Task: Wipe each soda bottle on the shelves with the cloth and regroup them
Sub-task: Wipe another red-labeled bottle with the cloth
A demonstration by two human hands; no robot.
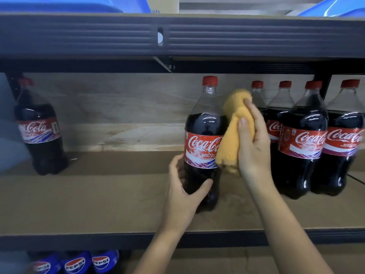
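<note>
Your left hand point(182, 191) curls around the lower body of the upright, red-capped dark cola bottle with the red Coca-Cola label point(204, 143), thumb across its front and fingers wrapped behind it. That bottle stands on the brown board shelf point(110, 204), near the shelf's middle. Your right hand point(253, 147) clutches the bunched orange cloth point(233, 135), fingers clamped over it, pressing it against the bottle's right side from shoulder down to label. Just right of the bottle, behind your right hand, a group of four matching cola bottles point(302, 139) stands close together. Well to the bottle's left, a single cola bottle point(39, 129) stands alone. Below the shelf, blue Pepsi bottles point(76, 264) show their tops.
</note>
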